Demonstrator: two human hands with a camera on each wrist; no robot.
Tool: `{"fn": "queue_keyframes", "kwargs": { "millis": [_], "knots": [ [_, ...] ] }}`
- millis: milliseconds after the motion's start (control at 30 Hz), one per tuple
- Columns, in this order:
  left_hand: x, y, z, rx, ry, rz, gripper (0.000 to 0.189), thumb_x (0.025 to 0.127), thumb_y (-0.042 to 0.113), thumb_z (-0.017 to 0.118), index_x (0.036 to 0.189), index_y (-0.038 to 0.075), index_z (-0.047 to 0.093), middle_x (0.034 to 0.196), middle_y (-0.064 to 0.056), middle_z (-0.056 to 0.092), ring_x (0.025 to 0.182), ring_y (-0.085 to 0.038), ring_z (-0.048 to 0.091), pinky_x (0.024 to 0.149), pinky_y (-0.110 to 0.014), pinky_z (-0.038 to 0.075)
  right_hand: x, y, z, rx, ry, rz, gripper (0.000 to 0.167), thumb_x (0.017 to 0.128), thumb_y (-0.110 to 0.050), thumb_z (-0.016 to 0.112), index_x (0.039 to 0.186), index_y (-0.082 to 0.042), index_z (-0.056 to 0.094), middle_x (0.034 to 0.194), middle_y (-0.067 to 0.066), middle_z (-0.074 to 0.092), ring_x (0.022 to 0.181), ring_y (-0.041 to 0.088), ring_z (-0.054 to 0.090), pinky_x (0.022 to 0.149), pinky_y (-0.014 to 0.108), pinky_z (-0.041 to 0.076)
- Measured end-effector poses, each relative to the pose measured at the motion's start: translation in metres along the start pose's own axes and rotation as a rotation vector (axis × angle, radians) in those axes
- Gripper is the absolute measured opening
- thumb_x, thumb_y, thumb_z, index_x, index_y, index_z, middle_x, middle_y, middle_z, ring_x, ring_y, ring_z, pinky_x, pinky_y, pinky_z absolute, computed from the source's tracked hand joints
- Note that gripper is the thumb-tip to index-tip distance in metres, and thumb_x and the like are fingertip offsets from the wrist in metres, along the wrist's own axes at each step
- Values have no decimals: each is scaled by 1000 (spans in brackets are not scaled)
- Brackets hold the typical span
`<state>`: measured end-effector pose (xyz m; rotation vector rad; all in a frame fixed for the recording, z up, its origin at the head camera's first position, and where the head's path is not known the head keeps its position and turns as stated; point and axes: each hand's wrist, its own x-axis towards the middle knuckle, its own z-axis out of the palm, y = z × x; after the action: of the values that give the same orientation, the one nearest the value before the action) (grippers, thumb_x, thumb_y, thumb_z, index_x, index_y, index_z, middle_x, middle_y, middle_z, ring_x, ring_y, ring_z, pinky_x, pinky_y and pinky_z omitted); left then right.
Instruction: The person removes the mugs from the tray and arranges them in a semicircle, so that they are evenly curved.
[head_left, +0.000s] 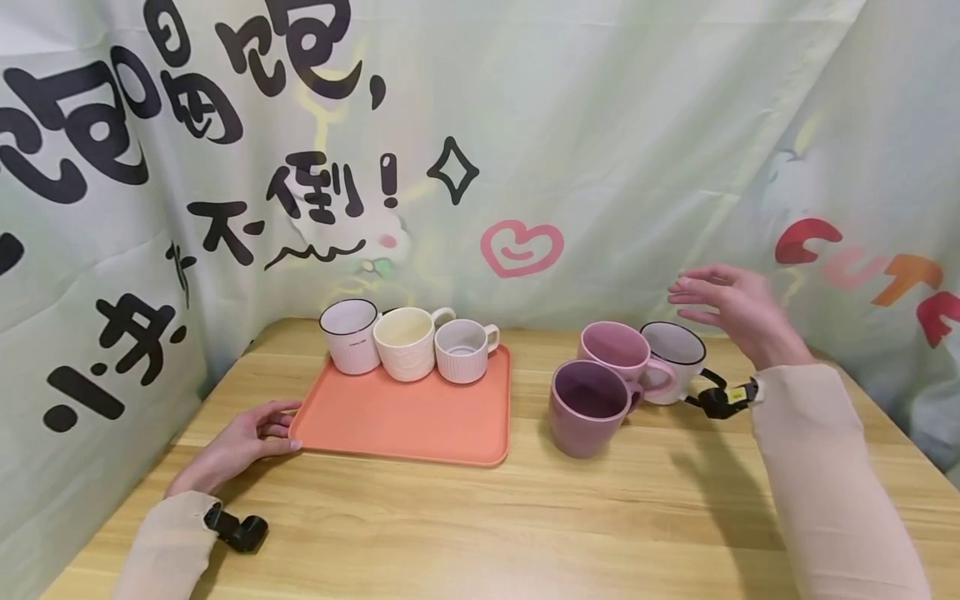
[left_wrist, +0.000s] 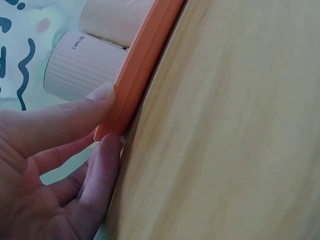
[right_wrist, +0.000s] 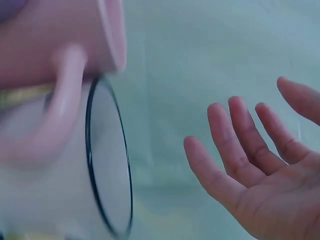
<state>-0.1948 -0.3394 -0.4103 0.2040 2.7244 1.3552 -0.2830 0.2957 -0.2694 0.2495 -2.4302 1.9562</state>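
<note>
My left hand (head_left: 243,442) pinches the left edge of an orange tray (head_left: 405,429), thumb (left_wrist: 102,94) on the rim and fingers against its outer side. Three mugs stand along the tray's back: a white ribbed mug with a black rim (head_left: 351,337), a cream embossed mug (head_left: 405,350) and a small white ribbed mug (head_left: 462,354). In the head view my right hand (head_left: 731,308) is raised behind and right of another black-rimmed white mug (head_left: 678,367), apart from it. Its fingers are spread and hold nothing in the right wrist view.
Right of the tray, on the wooden table (head_left: 450,525), a pink mug (head_left: 615,350) and a purple mug (head_left: 588,417) stand close beside the black-rimmed one. A printed cloth (head_left: 622,150) hangs behind the table and along its sides.
</note>
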Motion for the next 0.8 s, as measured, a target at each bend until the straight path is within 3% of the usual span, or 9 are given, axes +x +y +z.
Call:
{"fn": "queue_keyframes", "kwargs": {
  "millis": [100,233,467,800],
  "knots": [
    [-1,-1,3,-12,-5,6,69,89,7,79,141,-18,42,113,-19,64,98,-23,60,78,-24,51,8,-4,13,1,-10,9,32,104,-22,61,125,0,51,99,-11,71,96,7,68,83,24,55],
    [-2,-2,5,-18,-2,3,69,88,7,79,141,-18,42,111,-18,65,96,-21,60,77,-24,51,19,-11,30,7,-82,38,38,104,-22,60,129,4,48,101,-9,71,100,10,68,85,25,55],
    [-1,-3,5,-20,2,8,69,88,7,79,141,-18,42,110,-17,64,95,-21,60,77,-24,51,34,-28,59,-54,-157,75,51,105,-27,58,140,6,43,109,-5,68,112,16,65,96,31,52],
    [1,-4,1,-1,4,-18,70,90,8,78,143,-17,40,117,-21,61,99,-24,59,77,-24,51,47,-50,96,-68,-197,69,40,105,-23,58,132,4,49,116,5,67,114,23,64,101,39,48]
  ]
}}
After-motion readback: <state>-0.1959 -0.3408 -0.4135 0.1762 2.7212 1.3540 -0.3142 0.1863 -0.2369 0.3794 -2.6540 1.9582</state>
